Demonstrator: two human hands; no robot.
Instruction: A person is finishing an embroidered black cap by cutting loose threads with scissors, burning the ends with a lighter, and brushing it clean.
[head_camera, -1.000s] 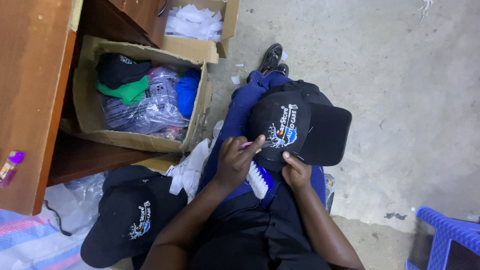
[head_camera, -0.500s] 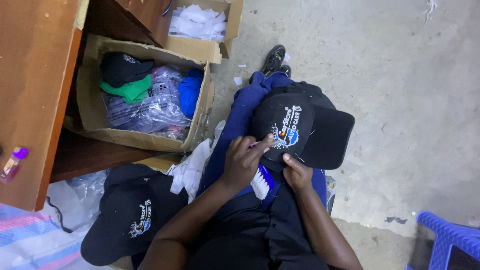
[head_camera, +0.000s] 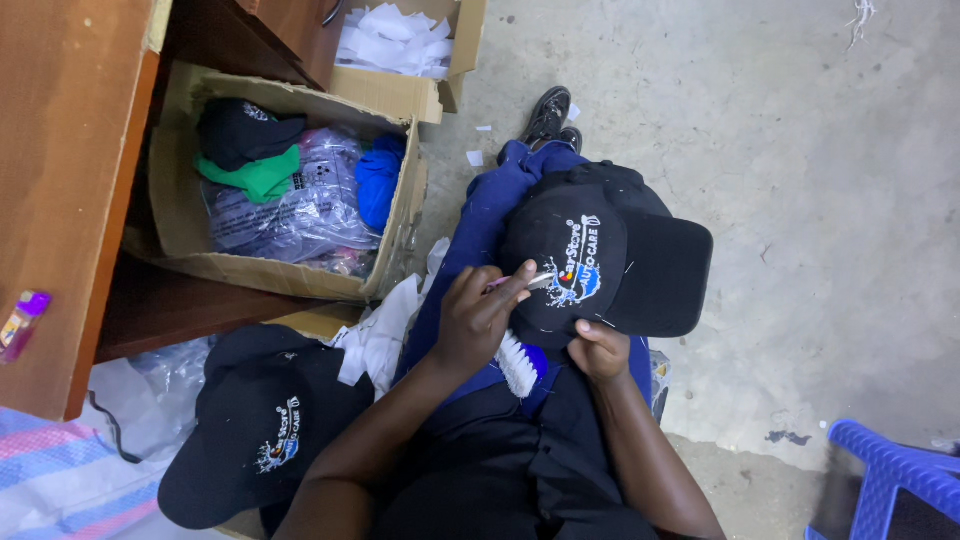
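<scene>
Cap (head_camera: 600, 255): on the person's lap, between the two hands.
Left hand (head_camera: 480, 315): on the cap's left side, holding a small tool (head_camera: 525, 283) against it.
Right hand (head_camera: 598, 350): at the cap's near edge.
Brush (head_camera: 522, 362): on the lap, between the hands.
Second cap (head_camera: 255, 430): on the floor, left of the person.
Box (head_camera: 290, 280): under the table (head_camera: 60, 180), clothes in it.
Chair (head_camera: 880, 485): far right.
</scene>
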